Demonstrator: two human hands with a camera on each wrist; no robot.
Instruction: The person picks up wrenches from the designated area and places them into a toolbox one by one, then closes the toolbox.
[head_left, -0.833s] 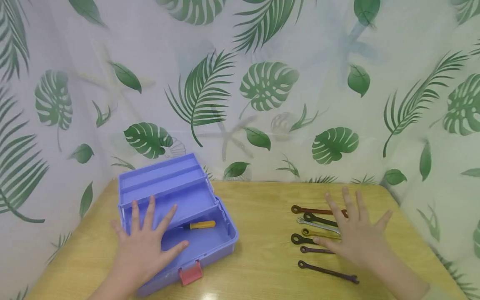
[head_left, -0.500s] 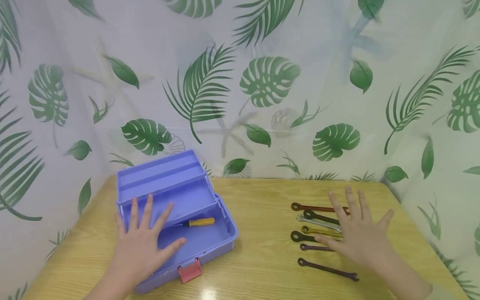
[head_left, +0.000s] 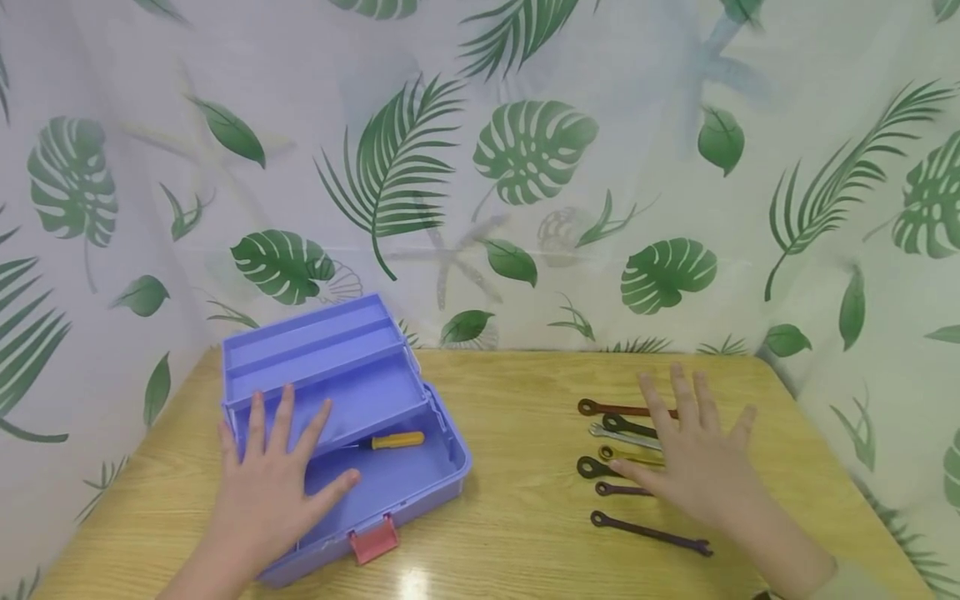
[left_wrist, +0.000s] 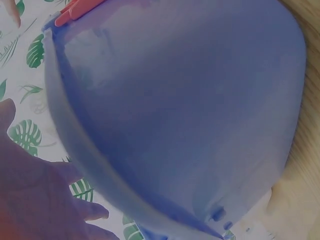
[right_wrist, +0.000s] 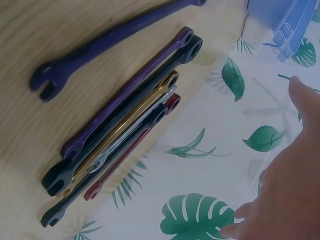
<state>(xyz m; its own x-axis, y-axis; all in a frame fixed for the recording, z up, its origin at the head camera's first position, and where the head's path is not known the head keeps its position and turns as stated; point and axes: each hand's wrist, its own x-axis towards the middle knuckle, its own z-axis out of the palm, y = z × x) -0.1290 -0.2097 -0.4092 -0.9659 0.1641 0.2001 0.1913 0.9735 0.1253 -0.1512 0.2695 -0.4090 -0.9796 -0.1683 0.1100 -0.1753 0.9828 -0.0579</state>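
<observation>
My left hand (head_left: 273,483), fingers spread, hovers over the left part of a blue toolbox (head_left: 442,493) and holds nothing. The toolbox stands open with its tray raised at the back and a red latch (head_left: 374,540) hanging at the front. Inside lies a screwdriver (head_left: 397,440) with a yellow handle. Over on the right, my right hand (head_left: 705,458) is spread above several wrenches and covers some of their ends. Among them are a red wrench (head_left: 622,409), a gold wrench (head_left: 630,456) and, nearest me, a purple wrench (head_left: 651,533). In the left wrist view the toolbox's side wall (left_wrist: 190,100) fills most of the picture.
Everything rests on a wooden table (head_left: 517,467). Bare wood lies between the toolbox and the wrenches. Behind the table hangs a white curtain (head_left: 570,283) printed with green leaves.
The head view has tilted down slightly, so things sit a little differently in it. My right hand has shifted slightly left over the wrenches. Both hands stay spread.
</observation>
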